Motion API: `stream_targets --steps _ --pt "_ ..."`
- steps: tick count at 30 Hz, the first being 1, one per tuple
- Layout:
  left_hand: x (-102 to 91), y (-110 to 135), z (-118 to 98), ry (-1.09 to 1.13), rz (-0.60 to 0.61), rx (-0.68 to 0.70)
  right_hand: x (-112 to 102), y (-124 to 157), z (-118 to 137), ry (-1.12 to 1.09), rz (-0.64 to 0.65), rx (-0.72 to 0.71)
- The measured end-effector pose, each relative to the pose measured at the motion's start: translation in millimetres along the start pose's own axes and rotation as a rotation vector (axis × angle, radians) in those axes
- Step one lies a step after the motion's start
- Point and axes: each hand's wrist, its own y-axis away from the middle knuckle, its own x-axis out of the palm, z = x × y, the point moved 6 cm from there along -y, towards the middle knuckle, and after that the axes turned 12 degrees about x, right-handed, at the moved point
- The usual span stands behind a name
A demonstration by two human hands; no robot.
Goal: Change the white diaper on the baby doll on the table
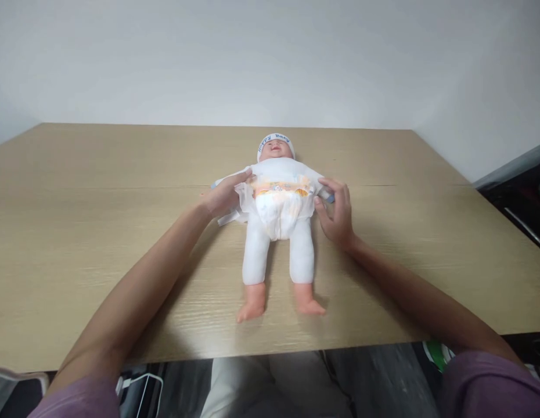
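A baby doll lies on its back, feet toward me, in a white suit and a white hat lettered "Happy Baby". Around its hips is a white diaper with an orange printed waistband. My left hand is at the diaper's left side, its thumb stretched toward the doll's waist. The loose side flap hides its other fingers, so its grip is unclear. On the other side, my right hand is open, with curved fingers apart. Its thumb tip meets the diaper's edge and its forefinger is by the doll's sleeve.
The doll rests on a wide light-wood table with a seam across it. A pale wall rises behind. Dark equipment stands at the right edge. A white cable shows below the table at left.
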Motion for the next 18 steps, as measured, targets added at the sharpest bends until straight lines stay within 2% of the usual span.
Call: stream_targets --steps 4,6,11,18 --pt "-7.9 1.7 -3.0 0.056 -0.024 -0.08 2.4 7.3 22.7 0.067 0.133 -0.189" --pt "-12.3 2.4 -5.9 0.01 0.021 -0.08 9.1 9.7 28.2 0.068 0.243 -0.252" --pt "-29.9 7.6 -9.2 -0.132 0.169 -0.084 18.0 5.7 21.1 0.045 0.403 -0.193" --pt "-49.6 10.6 -14.9 -0.252 0.139 -0.085 20.8 -3.9 -8.1 0.097 0.437 -0.169"
